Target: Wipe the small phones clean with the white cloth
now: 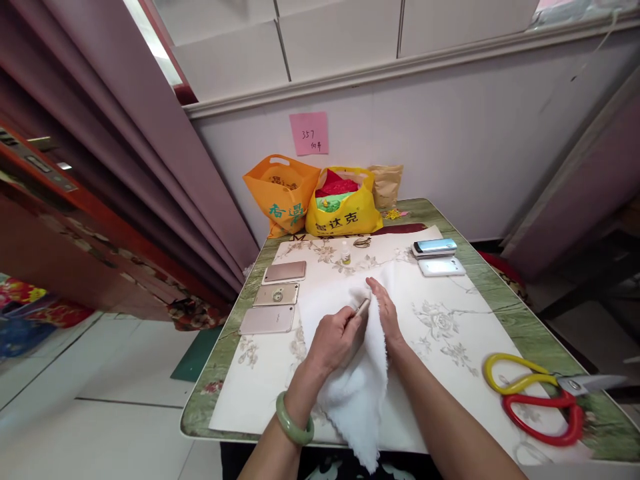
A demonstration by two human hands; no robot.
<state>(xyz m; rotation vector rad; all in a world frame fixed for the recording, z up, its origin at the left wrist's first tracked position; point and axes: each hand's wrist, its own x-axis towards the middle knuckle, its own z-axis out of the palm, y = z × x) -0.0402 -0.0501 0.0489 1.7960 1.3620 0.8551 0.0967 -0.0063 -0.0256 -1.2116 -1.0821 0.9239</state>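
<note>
My left hand (331, 339), with a green bangle on its wrist, is closed round a slim smartphone (363, 307) held tilted on edge. A fluffy white cloth (356, 395) lies behind and under the phone and hangs over the table's front edge. On the phone's right side, my right hand (387, 313) grips the cloth and presses it to the phone; its fingertips are partly hidden. To the left, a rose-gold phone (285, 271), a gold phone with a ring (277, 295) and a pinkish phone (267, 320) lie in a column.
Large scissors (537, 393) with yellow and red handles lie at the right. Farther back are a dark-edged phone (434, 247), a white phone (442, 267) and a small bottle (345, 253). An orange bag (283, 193) and a yellow bag (345, 217) stand against the wall.
</note>
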